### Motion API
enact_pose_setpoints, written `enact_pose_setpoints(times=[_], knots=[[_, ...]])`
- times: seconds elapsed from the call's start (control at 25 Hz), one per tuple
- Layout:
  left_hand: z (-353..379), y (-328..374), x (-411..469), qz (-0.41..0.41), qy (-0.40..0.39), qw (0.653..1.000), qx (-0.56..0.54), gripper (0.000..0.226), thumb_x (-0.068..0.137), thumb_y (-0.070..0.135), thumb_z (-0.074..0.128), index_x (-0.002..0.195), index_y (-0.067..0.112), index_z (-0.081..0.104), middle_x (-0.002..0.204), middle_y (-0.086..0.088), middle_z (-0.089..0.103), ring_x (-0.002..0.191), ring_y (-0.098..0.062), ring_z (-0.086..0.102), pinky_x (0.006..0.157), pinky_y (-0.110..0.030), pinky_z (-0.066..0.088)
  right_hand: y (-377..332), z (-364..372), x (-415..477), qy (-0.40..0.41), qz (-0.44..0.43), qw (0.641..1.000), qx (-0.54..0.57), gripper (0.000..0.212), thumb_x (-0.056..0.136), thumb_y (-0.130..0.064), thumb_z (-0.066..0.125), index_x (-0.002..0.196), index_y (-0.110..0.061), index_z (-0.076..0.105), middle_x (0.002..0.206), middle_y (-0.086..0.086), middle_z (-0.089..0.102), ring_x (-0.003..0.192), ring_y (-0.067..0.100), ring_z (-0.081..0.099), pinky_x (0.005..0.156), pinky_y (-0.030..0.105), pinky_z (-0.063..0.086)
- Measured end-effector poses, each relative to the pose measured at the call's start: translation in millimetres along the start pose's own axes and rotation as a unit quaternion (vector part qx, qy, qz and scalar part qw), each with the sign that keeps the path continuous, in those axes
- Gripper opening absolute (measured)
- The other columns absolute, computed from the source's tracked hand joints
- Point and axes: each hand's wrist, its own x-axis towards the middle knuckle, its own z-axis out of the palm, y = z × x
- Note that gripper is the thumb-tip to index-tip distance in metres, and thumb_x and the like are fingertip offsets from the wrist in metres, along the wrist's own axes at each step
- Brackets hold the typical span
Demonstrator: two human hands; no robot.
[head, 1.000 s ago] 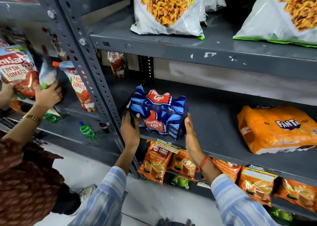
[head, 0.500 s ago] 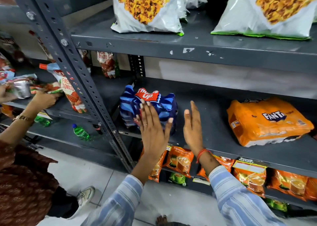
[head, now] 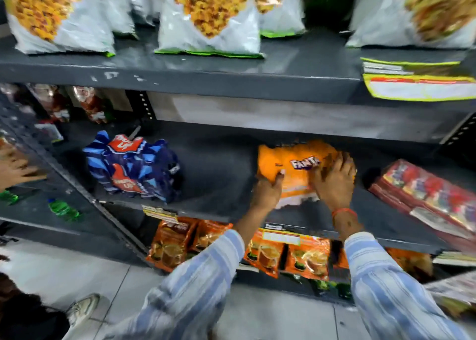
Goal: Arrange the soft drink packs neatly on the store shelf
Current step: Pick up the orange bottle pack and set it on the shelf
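Both hands on the Fanta pack, middle shelf.
I see the left hand [head: 268,188] and right hand [head: 333,182] clamped on the orange Fanta pack [head: 296,170] sitting on the grey shelf [head: 219,174]; the blue Thums Up pack [head: 134,167] stands well apart, leftward.

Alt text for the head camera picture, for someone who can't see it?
Both hands, left hand and right hand, grip an orange Fanta pack on a grey shelf. A blue Thums Up pack sits apart to its left.
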Motion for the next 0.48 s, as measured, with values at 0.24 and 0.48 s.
enact_pose_setpoints(times=[0.24, 0.48], knots=[[12.1, 8.4, 14.5, -0.033, 0.010, 0.996, -0.085, 0.042, 0.088, 0.028, 0.060, 0.102, -0.011, 0.060, 0.089, -0.031, 0.067, 0.092, -0.039, 0.064, 0.068, -0.033, 0.045, 40.6, -26.7, 40.2, -0.164, 0.141, 0.963, 0.161, 0.068, 0.080, -0.054, 0.056, 0.110, 0.007, 0.052, 0.112, 0.032, 0.059, 0.105, 0.038, 0.058, 0.084, 0.040, 0.043], [1.6, -17.0, -8.8, 0.110, -0.030, 0.992, -0.057, 0.066, 0.086, 0.033, 0.061, 0.138, 0.009, 0.029, 0.135, -0.014, 0.051, 0.119, -0.027, 0.053, 0.091, -0.033, 0.046, 69.4, -24.2, -23.1, -0.076, 0.085, 0.922, 0.371, 0.047, 0.089, -0.027, 0.061, 0.129, -0.008, 0.043, 0.121, 0.005, 0.055, 0.104, 0.014, 0.058, 0.086, 0.020, 0.046]])
